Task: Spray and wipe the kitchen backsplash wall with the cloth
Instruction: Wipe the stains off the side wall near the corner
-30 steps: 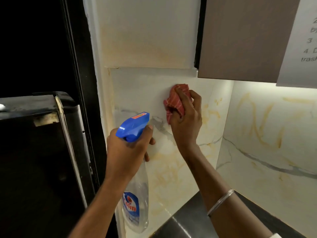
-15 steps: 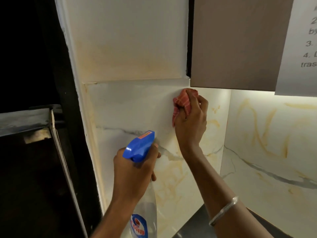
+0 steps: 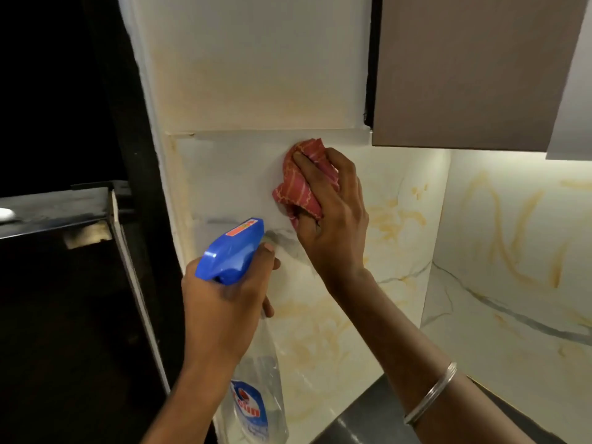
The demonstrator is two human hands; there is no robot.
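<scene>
Red cloth [image 3: 298, 190] bunched under right hand [image 3: 333, 216] against backsplash [image 3: 230, 174].

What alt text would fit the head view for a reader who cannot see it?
A right hand presses a bunched red cloth against the marble-patterned backsplash below a wall cabinet, while the left hand grips a blue-topped spray bottle.
</scene>
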